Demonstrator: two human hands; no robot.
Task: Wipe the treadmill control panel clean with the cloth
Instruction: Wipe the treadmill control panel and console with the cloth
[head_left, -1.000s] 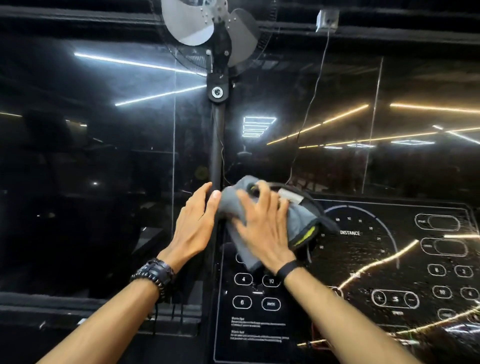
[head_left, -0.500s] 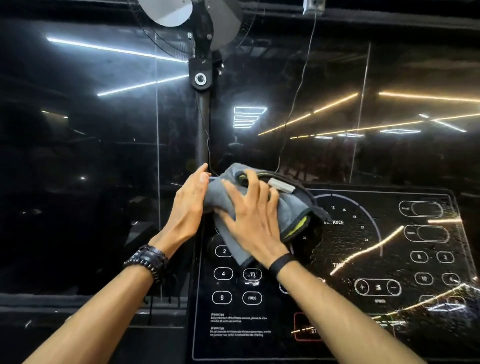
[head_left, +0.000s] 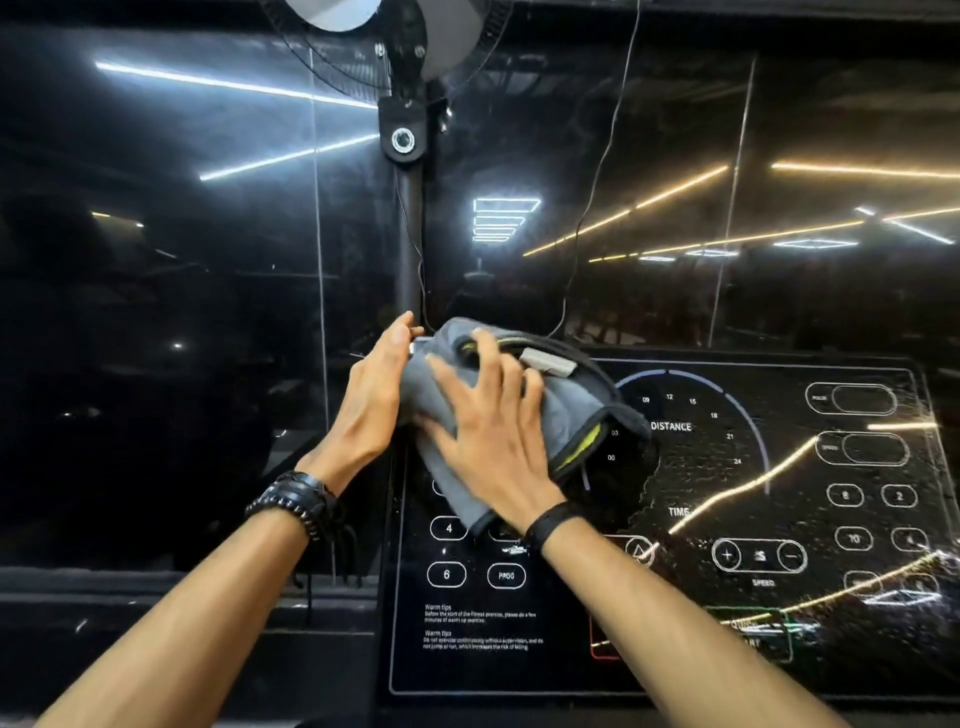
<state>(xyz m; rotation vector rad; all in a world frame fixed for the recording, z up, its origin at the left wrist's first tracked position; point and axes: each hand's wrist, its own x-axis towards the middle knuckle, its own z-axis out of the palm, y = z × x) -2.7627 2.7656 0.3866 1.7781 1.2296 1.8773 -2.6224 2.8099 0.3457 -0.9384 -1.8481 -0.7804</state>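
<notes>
A grey cloth (head_left: 561, 415) and the right hand (head_left: 493, 441) cover the control panel's (head_left: 779, 649) upper-left buttons; at five o'clock, glare blurs its red and green keys. At twelve o'clock, the frame edge crops the fan (head_left: 395, 31).

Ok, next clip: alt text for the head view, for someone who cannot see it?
A person's right hand presses a grey cloth flat on the upper left of a black treadmill control panel, while the left hand rests at the panel's left edge. Droplets speckle the panel's right side; a fan stands behind.
</notes>
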